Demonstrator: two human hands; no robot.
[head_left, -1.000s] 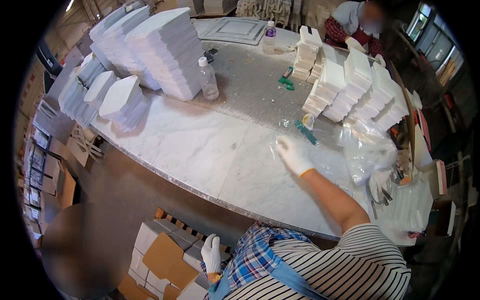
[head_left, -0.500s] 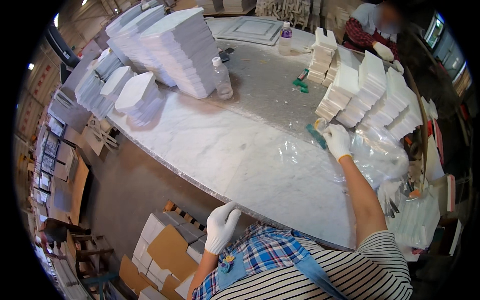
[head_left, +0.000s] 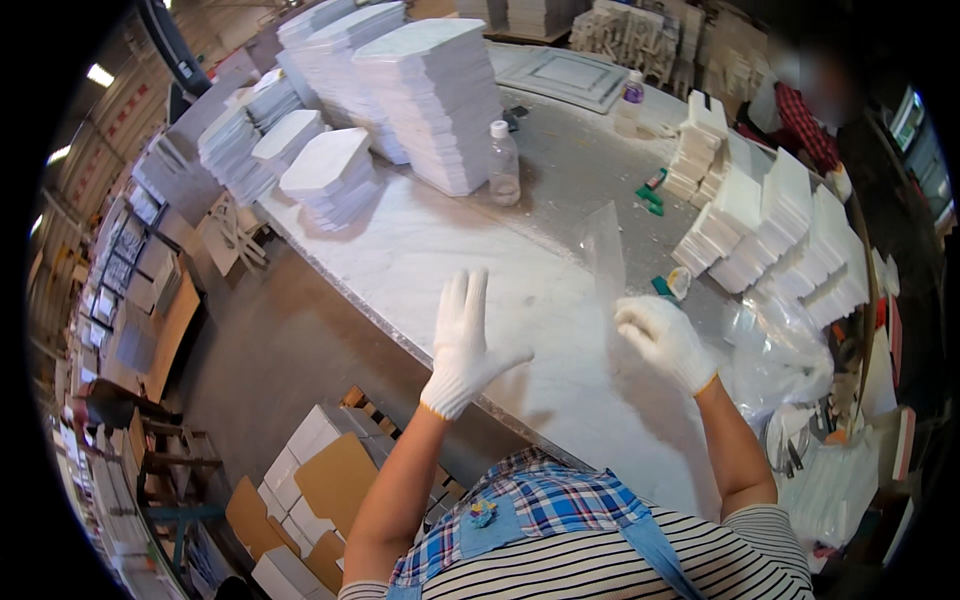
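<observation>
My left hand [head_left: 462, 345], in a white knitted glove, is held over the white marble slab [head_left: 560, 400] near the table's edge. Its fingers are spread and nothing is in them. My gloved right hand [head_left: 665, 340] is closed on a clear plastic bag [head_left: 604, 252], which stands up thin and see-through from the fingertips. A green tape dispenser [head_left: 662, 286] with a pale roll [head_left: 680, 283] lies just beyond that hand. To its right, a crumpled heap of clear plastic [head_left: 785, 350] rests on the table.
Tall stacks of white tiles [head_left: 430, 110] and a clear bottle [head_left: 503, 165] stand at the far left. More white stacks [head_left: 740, 215] line the right side. A second bottle [head_left: 629, 103] stands farther back. Another person's checked sleeve [head_left: 805, 125] shows at far right. Cartons [head_left: 330, 460] sit below left.
My right hand has come away from the tape dispenser, toward me, with a clear bag in its fingers. My left hand has risen from the table edge and spread its fingers. The view has shifted.
</observation>
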